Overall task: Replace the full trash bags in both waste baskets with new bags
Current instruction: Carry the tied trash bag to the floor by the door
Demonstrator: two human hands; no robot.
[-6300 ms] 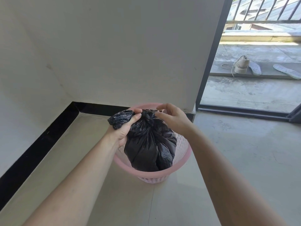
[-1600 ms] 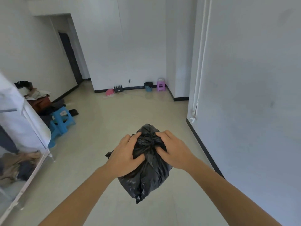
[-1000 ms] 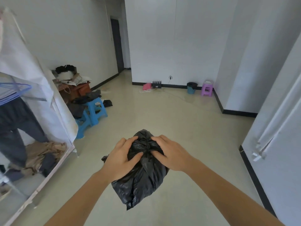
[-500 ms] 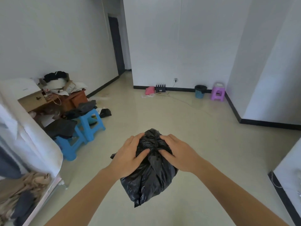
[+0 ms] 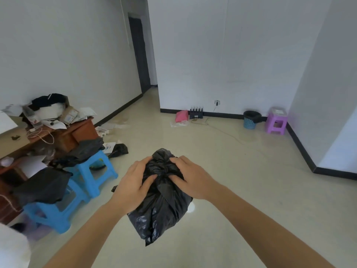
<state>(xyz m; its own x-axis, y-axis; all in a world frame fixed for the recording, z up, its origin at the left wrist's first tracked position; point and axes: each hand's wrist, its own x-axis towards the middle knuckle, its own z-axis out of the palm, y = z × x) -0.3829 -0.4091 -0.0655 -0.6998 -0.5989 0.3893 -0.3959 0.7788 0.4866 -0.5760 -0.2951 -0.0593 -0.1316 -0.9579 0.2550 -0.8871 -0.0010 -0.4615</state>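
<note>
Gripping knotted neck of full trash bag (image 5: 162, 202), I had left hand (image 5: 133, 184) and right hand (image 5: 190, 179) clamped either side, bag hanging straight down. Second waste basket (image 5: 250, 119) lay far ahead-right by wall, nearer right hand.

No readable text, labels or numbers anywhere (boxes on desk too blurred).

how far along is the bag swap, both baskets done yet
Not yet. Done: one full black trash bag is tied shut and out of its basket. In hand: left hand and right hand both grip its knot. Left: the blue waste basket by the far wall, still black-lined, and fitting new bags.
</note>
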